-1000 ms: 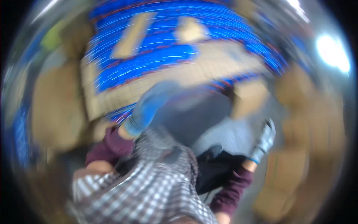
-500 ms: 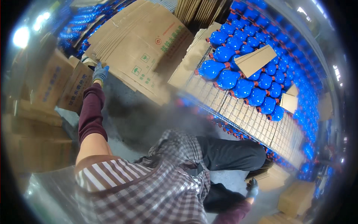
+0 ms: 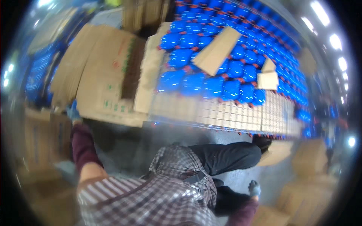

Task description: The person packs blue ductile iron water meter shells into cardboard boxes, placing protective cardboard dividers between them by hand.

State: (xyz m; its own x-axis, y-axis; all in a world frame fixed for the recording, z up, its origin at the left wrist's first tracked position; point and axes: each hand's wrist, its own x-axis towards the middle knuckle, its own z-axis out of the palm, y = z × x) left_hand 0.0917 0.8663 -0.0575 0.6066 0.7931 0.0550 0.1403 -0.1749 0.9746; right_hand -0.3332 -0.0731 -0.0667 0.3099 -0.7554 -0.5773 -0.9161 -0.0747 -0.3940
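Note:
My left hand, in a grey-blue work glove, reaches far out to the left. It is at the near left corner of a stack of flattened cardboard boxes. Motion blur smears its fingers, so their grip cannot be made out. Low on the right, my right hand, gloved too, hangs above the floor beside my leg. Its fingers look curled in; whatever they may hold is hidden.
Rows of shiny blue rounded items with red ends cover a wire-mesh rack ahead. Loose cardboard pieces lie on them. Cardboard boxes stand at left and right. Grey floor shows between.
The view has swung, so the rack and cardboard stack appear further left and more level. My left hand stays by the stack's corner. My right hand is now apart from the cardboard beneath the rack.

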